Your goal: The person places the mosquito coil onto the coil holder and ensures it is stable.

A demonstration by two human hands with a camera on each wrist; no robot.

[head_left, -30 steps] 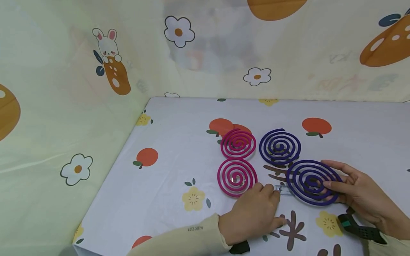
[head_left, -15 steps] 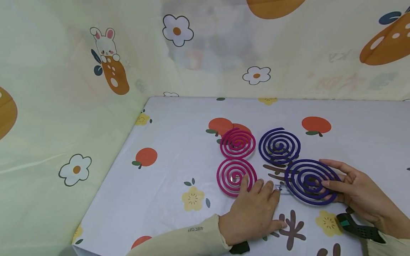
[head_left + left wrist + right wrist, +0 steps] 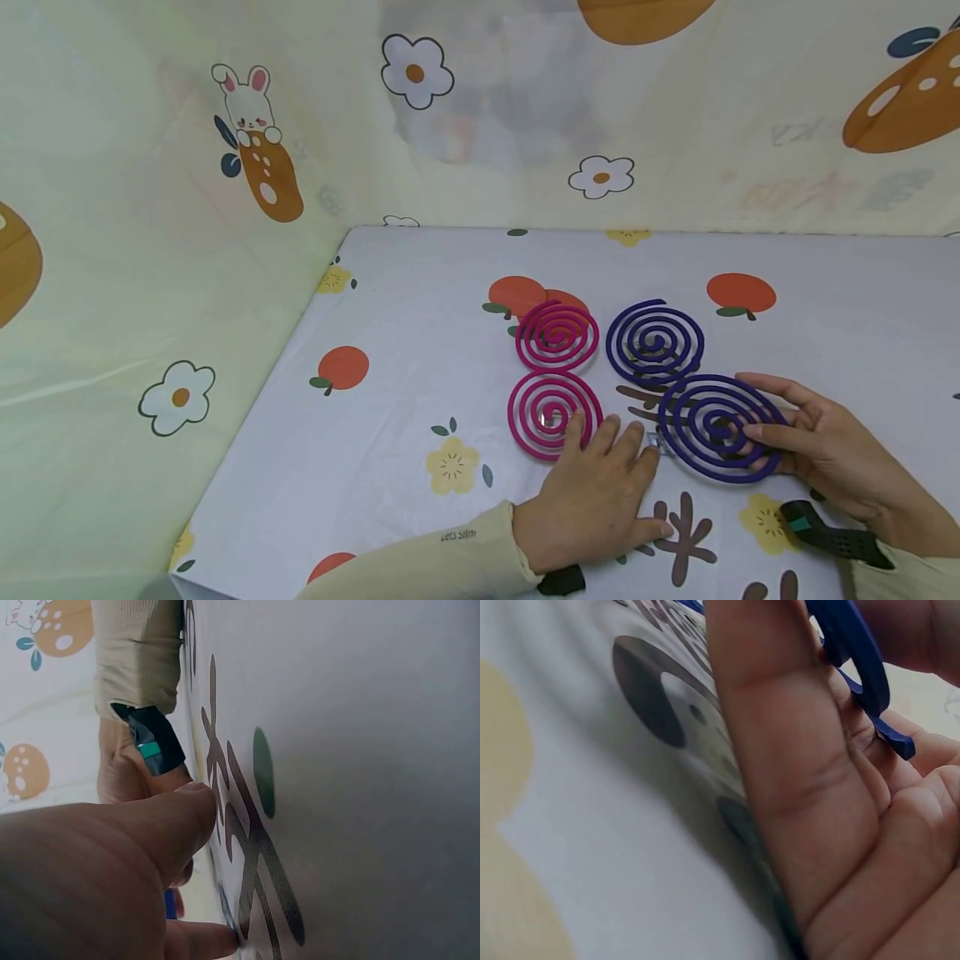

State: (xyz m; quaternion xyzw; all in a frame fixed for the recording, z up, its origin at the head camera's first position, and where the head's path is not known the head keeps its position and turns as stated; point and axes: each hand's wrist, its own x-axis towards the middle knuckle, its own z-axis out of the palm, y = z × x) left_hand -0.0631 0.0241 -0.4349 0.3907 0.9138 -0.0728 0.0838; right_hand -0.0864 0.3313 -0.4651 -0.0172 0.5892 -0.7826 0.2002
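My right hand [image 3: 840, 450] pinches a dark blue mosquito coil [image 3: 678, 433] at its right side, with the thumb on top and fingers beneath. Part of the blue spiral shows between the fingers in the right wrist view. A second blue mosquito coil [image 3: 612, 342] lies just behind, its near rim close to the held one. My left hand [image 3: 592, 500] lies palm down with its fingers spread, the index fingertip over the right side of the near pink mosquito coil [image 3: 517, 414]. Another pink mosquito coil [image 3: 557, 365] adjoins it at the back.
A pale patterned cloth [image 3: 405, 325] with printed fruit, flowers and twigs covers the table. Its left edge [image 3: 258, 408] slants beside a printed curtain [image 3: 112, 292], and more curtain hangs behind. A small pale printed strip [image 3: 655, 439] lies between the hands, partly under the blue coil.
The left index finger has straightened out over the near pink coil. My right hand has shifted slightly left with the blue coil, covering more of the pale strip.
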